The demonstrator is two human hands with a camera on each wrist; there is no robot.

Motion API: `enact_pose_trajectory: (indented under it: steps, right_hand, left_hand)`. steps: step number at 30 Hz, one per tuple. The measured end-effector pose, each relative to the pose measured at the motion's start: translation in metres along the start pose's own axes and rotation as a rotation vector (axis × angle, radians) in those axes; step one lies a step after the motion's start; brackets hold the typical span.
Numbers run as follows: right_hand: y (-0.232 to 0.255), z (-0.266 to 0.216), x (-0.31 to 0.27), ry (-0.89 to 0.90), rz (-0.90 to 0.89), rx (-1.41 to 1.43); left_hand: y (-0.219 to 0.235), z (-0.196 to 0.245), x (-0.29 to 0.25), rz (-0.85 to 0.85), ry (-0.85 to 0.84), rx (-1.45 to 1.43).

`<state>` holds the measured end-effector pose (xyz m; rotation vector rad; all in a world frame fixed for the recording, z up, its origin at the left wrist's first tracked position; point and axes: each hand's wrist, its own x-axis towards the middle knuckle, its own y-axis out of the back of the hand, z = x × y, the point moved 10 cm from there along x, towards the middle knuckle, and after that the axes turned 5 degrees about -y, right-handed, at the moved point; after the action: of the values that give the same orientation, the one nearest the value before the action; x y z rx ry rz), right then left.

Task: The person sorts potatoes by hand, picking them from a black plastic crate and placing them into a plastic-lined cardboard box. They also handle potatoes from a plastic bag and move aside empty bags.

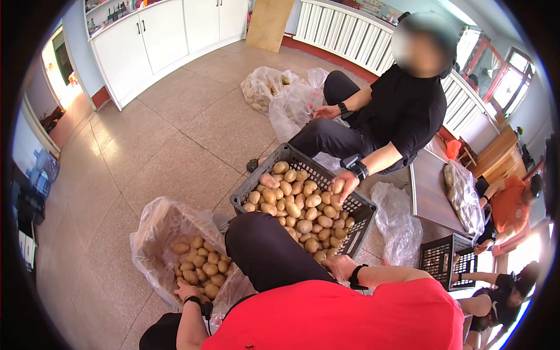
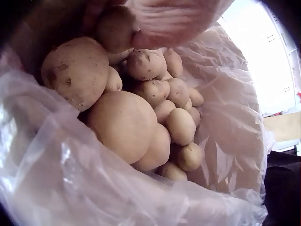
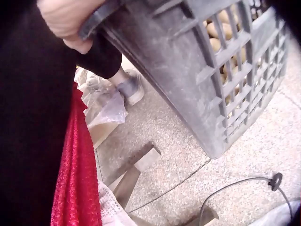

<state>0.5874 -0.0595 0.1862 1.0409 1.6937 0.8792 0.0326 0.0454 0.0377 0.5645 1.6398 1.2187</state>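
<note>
My left hand (image 1: 188, 290) is down inside a clear plastic bag (image 1: 153, 233) of potatoes on the floor. In the left wrist view its thumb and fingers (image 2: 174, 28) hold a shaded potato (image 2: 114, 29), above a heap of loose potatoes (image 2: 123, 125). My right hand (image 1: 341, 268) grips the near corner rim of a black plastic crate (image 1: 363, 217). The crate holds a pile of potatoes (image 1: 303, 226). In the right wrist view, that hand (image 3: 70, 19) lies at the crate's rim, with digits bent over it.
Opposite me, a seated person (image 1: 402, 111) holds a potato (image 1: 338, 185) over the crate. Behind it lie bags of potatoes (image 1: 256, 93); an empty plastic bag (image 1: 396, 219) lies to the right. Farther right, other people work around another black crate (image 1: 434, 259). My knee (image 1: 274, 248) sits between bag and crate.
</note>
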Motion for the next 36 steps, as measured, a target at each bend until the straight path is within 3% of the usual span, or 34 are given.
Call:
enact_pose_trajectory:
  steps: [1, 3, 15, 22, 24, 25, 27, 30, 33, 35, 36]
  right_hand:
    - [0.003, -0.002, 0.0, -0.033, -0.037, -0.018]
    - [0.0, 0.001, 0.0, -0.067, -0.074, -0.037]
    - [-0.005, 0.002, 0.0, -0.089, -0.113, -0.06]
    - [-0.008, 0.004, 0.001, -0.061, -0.088, -0.065]
    - [-0.009, 0.004, 0.001, -0.063, -0.098, -0.064]
    - [-0.011, 0.005, 0.001, -0.07, -0.105, -0.06]
    - [-0.012, 0.006, 0.001, -0.076, -0.112, -0.054]
    - [-0.007, 0.003, 0.001, -0.069, -0.102, -0.047]
    - [-0.01, 0.006, 0.013, -0.153, -0.246, -0.048]
    - [0.023, 0.013, 0.031, -0.242, 0.011, 0.229]
    - [0.027, 0.013, 0.047, -0.156, 0.039, 0.105]
  left_hand:
    - [-0.001, 0.0, 0.0, -0.002, 0.0, 0.0]
    - [0.0, -0.017, -0.004, 0.03, 0.186, -0.197]
    - [0.025, 0.0, -0.024, -0.02, 0.126, -0.033]
    - [0.004, -0.004, -0.007, -0.017, 0.06, -0.129]
    - [-0.007, 0.008, 0.007, -0.087, -0.089, 0.055]
    - [-0.008, 0.008, 0.007, -0.087, -0.088, 0.056]
    - [-0.003, -0.01, 0.004, 0.025, 0.095, -0.196]
    - [-0.006, -0.012, 0.005, 0.008, 0.075, -0.279]
    - [-0.009, -0.014, 0.009, 0.0, 0.09, -0.321]
    - [-0.002, -0.014, 0.006, 0.024, 0.114, -0.291]
    - [0.005, -0.012, 0.002, 0.046, 0.131, -0.262]
